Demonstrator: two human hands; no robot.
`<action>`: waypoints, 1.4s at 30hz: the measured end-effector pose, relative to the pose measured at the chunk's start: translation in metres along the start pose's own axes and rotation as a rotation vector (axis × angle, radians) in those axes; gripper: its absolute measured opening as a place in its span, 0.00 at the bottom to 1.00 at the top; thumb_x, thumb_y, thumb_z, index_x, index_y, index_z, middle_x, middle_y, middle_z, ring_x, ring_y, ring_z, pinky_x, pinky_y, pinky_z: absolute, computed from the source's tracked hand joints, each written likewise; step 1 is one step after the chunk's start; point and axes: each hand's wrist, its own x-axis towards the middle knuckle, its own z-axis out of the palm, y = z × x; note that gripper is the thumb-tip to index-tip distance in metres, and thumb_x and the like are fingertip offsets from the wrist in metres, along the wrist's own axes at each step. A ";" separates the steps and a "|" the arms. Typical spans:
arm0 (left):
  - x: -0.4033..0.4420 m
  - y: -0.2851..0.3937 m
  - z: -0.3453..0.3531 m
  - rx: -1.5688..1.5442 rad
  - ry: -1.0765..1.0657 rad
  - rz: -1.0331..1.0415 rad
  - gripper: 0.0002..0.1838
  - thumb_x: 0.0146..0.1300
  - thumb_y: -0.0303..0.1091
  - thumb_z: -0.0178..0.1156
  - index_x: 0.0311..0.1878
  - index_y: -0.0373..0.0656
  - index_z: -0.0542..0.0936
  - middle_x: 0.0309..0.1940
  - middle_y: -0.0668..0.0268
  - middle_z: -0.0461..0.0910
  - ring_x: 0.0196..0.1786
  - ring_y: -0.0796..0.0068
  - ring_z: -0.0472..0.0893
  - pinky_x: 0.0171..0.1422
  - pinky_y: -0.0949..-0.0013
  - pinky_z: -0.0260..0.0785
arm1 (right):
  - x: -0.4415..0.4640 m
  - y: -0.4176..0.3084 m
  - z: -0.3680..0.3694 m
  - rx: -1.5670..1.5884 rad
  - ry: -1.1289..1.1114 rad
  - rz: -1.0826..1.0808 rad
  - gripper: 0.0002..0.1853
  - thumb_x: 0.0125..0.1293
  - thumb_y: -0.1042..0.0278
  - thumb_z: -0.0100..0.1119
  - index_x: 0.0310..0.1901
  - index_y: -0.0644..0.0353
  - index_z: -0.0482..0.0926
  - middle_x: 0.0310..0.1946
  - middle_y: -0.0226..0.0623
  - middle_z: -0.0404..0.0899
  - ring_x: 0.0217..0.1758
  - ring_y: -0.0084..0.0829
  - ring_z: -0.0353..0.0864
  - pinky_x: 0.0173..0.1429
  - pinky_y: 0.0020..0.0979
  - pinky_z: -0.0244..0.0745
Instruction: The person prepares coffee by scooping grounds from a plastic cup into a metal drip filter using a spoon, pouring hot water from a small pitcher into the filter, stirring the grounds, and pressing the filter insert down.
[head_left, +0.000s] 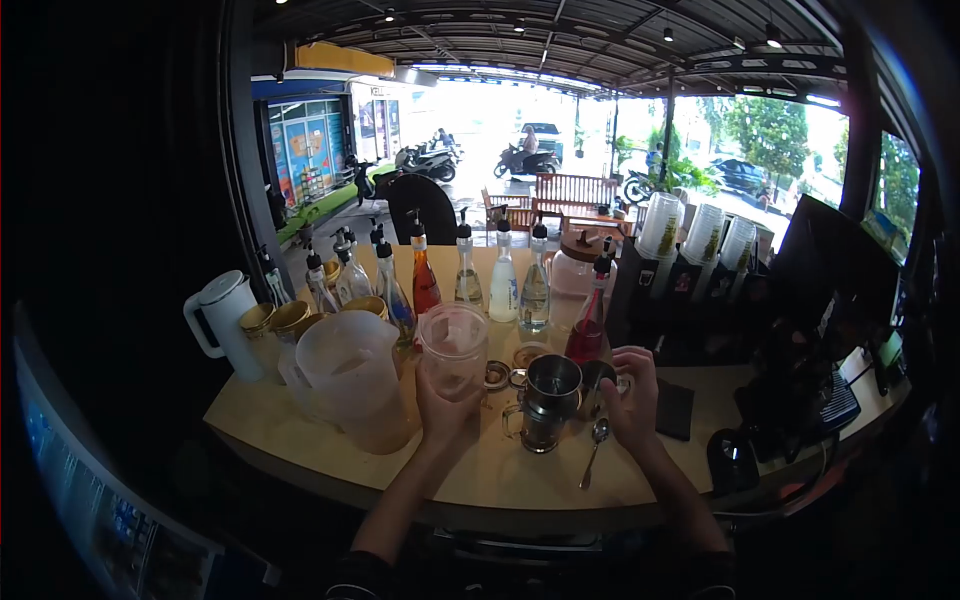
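My left hand [450, 408] is wrapped round the lower part of a clear plastic jar [453, 345], upright above the counter. My right hand [636, 400] has its thumb and fingers apart, curved beside a dark metal cup [597, 388]; whether they touch it I cannot tell. Between the hands, a shiny steel cup [553, 376] sits on top of a steel mug with a handle [540, 430]. A metal spoon [594, 452] lies on the counter near my right wrist. Behind the steel cup are a round lid [530, 354] and a metal ring-shaped piece [496, 375].
A frosted pitcher [350, 375] and a white jug [230, 325] stand on the left of the wooden counter [480, 480]. Several pump bottles, including a red syrup bottle [588, 325], line the back. Stacked plastic cups [662, 225] and a black tray [675, 411] are at right.
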 end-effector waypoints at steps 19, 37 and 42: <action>-0.006 -0.044 -0.036 0.389 -0.050 0.270 0.51 0.37 0.38 0.76 0.64 0.39 0.58 0.56 0.56 0.62 0.62 0.58 0.65 0.67 0.58 0.60 | 0.073 -0.067 0.158 -0.232 -1.192 -0.216 0.06 0.52 0.74 0.56 0.30 0.63 0.82 0.34 0.44 0.82 0.39 0.40 0.83 0.48 0.37 0.76; -0.012 -0.045 -0.036 0.396 -0.038 0.422 0.56 0.33 0.39 0.82 0.65 0.40 0.57 0.58 0.57 0.59 0.63 0.57 0.63 0.69 0.58 0.59 | 0.049 -0.057 0.176 -0.632 -1.271 -0.152 0.10 0.46 0.67 0.63 0.33 0.56 0.84 0.36 0.43 0.83 0.41 0.39 0.84 0.47 0.36 0.77; -0.012 -0.042 -0.035 0.391 -0.037 0.432 0.56 0.31 0.40 0.82 0.65 0.40 0.57 0.58 0.57 0.59 0.63 0.56 0.62 0.70 0.57 0.58 | 0.056 -0.077 0.170 -0.765 -1.397 -0.096 0.11 0.50 0.65 0.61 0.35 0.57 0.83 0.38 0.42 0.83 0.41 0.38 0.84 0.47 0.38 0.77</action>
